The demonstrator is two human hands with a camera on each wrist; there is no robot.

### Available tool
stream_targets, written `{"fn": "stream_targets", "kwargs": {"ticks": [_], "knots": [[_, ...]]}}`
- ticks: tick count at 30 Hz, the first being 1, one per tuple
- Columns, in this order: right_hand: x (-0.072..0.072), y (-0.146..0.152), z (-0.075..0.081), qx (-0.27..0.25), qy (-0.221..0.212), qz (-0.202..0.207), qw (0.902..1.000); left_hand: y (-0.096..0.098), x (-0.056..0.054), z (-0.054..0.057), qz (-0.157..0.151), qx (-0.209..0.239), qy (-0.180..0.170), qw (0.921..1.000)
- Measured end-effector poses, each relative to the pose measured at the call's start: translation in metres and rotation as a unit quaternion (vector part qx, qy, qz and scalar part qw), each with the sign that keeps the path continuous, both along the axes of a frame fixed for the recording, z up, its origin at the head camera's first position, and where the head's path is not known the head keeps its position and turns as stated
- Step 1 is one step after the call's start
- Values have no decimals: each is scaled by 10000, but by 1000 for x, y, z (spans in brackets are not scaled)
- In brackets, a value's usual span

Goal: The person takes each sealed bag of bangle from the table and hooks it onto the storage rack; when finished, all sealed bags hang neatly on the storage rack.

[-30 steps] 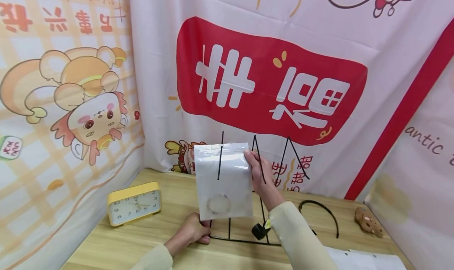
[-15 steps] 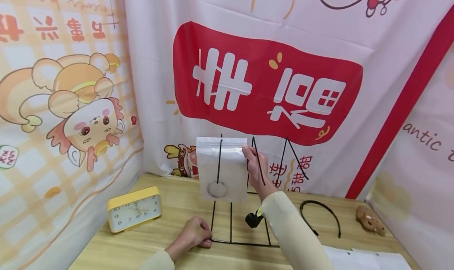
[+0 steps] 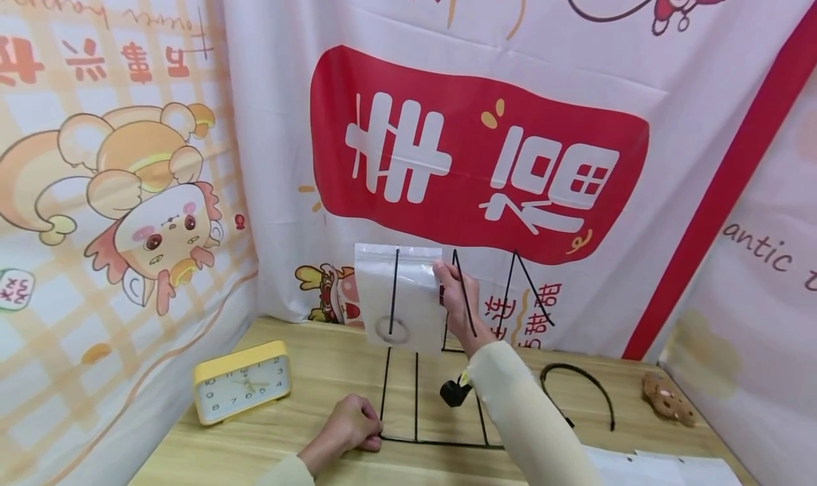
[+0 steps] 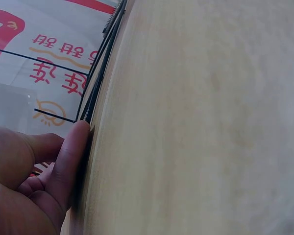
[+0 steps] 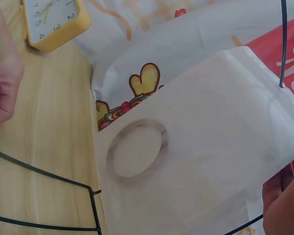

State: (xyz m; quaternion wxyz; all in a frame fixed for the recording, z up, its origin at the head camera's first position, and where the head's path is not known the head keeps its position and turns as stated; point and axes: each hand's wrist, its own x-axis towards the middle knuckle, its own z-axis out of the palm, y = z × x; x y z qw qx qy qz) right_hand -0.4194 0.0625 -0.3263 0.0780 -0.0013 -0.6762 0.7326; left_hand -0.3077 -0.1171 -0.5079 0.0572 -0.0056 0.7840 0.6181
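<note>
My right hand (image 3: 459,298) pinches the right edge of a whitish zip bag (image 3: 376,280), near its top. Inside the bag a pale ring-shaped item, like a bangle (image 5: 110,159), shows through. A black wire rack (image 3: 417,401) stands on the table; its left prong (image 3: 394,287) runs down in front of the bag from near the top edge. The right wrist view has that prong meeting the bag's sealed top strip (image 5: 264,66). My left hand (image 3: 351,423) holds the rack's lower left corner between thumb and fingers; the left wrist view has its fingertips on the wire (image 4: 100,73).
On the left stands a yellow clock (image 3: 242,383). A black headband (image 3: 590,376), a brown spotted item (image 3: 667,399) and white sheets (image 3: 664,467) lie on the right. A black object (image 3: 454,392) with a yellow tag is by the rack. Printed cloth (image 3: 281,152) hangs behind.
My right hand has moved the bag up and back, so the left prong now begins at its top strip. My left hand stays at the rack's corner. The head view shifted slightly.
</note>
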Motion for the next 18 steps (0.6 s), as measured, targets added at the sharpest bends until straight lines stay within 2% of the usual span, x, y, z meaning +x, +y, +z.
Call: {"fn": "stream_targets", "kwargs": {"ticks": [4, 6, 8, 11, 12, 14, 18], "knots": [[1, 4, -3, 18, 105, 120, 9999, 2, 1, -1, -33, 25, -9, 10000], [3, 11, -4, 184, 206, 268, 9993, 5, 0, -2, -48, 2, -56, 10000], [6, 22, -5, 472, 383, 408, 9973, 9, -2, -2, -72, -30, -84, 9999], [10, 41, -6, 1328, 572, 493, 9883, 12, -5, -1, -63, -115, -95, 9999], [11, 47, -7, 1787, 719, 423, 9804, 12, -5, -1, -55, -130, -85, 9999], [15, 62, -9, 2678, 920, 315, 9586, 10, -6, 1, -33, -167, -67, 9998], [34, 99, -16, 4144, 1523, 57, 8973, 7, -6, 4, -8, -174, -73, 9998]]}}
